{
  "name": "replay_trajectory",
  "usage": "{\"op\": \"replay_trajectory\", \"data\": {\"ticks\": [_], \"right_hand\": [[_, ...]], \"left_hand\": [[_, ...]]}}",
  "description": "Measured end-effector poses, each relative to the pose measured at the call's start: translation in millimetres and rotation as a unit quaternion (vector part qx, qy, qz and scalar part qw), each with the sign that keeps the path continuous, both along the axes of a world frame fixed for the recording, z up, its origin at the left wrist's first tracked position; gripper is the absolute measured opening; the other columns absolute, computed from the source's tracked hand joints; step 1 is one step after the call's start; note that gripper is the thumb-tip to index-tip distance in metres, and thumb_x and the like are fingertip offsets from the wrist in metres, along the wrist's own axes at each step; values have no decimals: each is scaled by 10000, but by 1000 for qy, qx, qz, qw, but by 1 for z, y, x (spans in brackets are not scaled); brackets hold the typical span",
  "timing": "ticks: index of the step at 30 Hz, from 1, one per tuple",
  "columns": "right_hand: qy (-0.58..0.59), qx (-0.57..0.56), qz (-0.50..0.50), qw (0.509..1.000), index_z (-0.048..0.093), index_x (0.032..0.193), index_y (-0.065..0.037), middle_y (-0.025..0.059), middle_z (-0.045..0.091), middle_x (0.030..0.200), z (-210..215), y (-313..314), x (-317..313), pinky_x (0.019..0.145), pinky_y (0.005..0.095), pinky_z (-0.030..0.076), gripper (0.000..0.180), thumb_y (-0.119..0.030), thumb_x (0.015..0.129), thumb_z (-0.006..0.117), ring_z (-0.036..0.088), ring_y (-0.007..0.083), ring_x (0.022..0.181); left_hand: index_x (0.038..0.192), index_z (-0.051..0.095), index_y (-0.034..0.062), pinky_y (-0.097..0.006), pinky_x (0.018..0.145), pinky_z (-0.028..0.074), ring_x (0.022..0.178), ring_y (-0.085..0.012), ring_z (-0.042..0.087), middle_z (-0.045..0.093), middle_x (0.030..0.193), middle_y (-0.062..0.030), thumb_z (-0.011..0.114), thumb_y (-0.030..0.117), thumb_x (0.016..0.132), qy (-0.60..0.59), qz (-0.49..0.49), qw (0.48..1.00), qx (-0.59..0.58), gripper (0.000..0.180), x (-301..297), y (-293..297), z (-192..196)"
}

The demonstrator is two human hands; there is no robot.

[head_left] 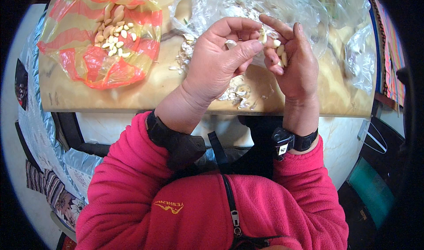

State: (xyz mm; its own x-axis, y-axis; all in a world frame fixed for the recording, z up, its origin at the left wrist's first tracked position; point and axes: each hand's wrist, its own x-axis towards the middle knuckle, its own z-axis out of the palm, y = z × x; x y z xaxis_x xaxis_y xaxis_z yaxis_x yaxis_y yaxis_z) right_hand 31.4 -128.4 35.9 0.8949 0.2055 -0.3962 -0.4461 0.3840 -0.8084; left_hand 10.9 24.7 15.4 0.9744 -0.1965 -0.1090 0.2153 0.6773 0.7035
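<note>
Both my hands are raised over the near side of the table, close together. My left hand (pixel 225 51) pinches a garlic clove (pixel 263 35) between thumb and forefinger. Several peeled garlic cloves (pixel 281 52) lie in my right hand (pixel 293 58), held by its curled lower fingers. Its forefinger and thumb are raised beside the pinched clove. Below the hands, a small heap of papery garlic skins (pixel 240 93) lies near the table edge. To the left, peeled cloves (pixel 117 38) are piled on a red and yellow striped plastic bag (pixel 90 64).
A clear plastic bag (pixel 304 7) with garlic skins spreads across the far middle of the wooden-patterned table (pixel 172 91). Another crumpled clear bag (pixel 360 58) hangs by the right edge. More skins (pixel 185 49) lie left of my hands. A dark chair with a green panel (pixel 371 186) stands lower right.
</note>
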Motion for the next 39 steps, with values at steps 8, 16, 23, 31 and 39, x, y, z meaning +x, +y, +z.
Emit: {"op": "replay_trajectory", "data": {"ticks": [8,16,23,31,39], "right_hand": [[-20,-7,19,1000,455,1251,54,105,599,917,-6,19,-7,584,187,459,625,-472,966,276,566,123,781],[9,-23,-16,1000,492,1243,4,-70,324,595,8,21,-9,413,161,188,557,-446,969,314,236,21,481],[-75,-98,-7,992,574,1142,-25,-44,426,604,7,21,-10,435,182,239,505,-433,955,342,322,34,488],[-94,-105,31,990,518,1201,24,-63,363,594,7,17,-10,403,168,214,594,-459,968,262,278,21,469],[-110,-142,55,982,578,1103,16,-60,368,579,5,16,-11,405,172,212,585,-465,960,278,282,29,461]], "left_hand": [[959,567,-19,-186,576,503,636,-98,621,589,801,-56,608,-25,829,-119,34,968,216,136,-5,-9,4],[1003,577,-10,-177,624,456,693,-45,545,541,711,16,646,43,826,-44,108,963,243,197,2,2,-2],[1003,586,-1,-184,579,424,603,-44,503,584,757,-9,626,78,852,-83,28,962,257,175,-1,-3,-4],[820,612,7,-207,654,435,708,-54,519,602,725,-2,683,136,813,-15,175,936,305,148,13,10,-10],[923,647,-4,-204,704,441,750,-59,537,628,783,-19,624,108,852,-27,123,971,203,135,8,5,-7]]}}
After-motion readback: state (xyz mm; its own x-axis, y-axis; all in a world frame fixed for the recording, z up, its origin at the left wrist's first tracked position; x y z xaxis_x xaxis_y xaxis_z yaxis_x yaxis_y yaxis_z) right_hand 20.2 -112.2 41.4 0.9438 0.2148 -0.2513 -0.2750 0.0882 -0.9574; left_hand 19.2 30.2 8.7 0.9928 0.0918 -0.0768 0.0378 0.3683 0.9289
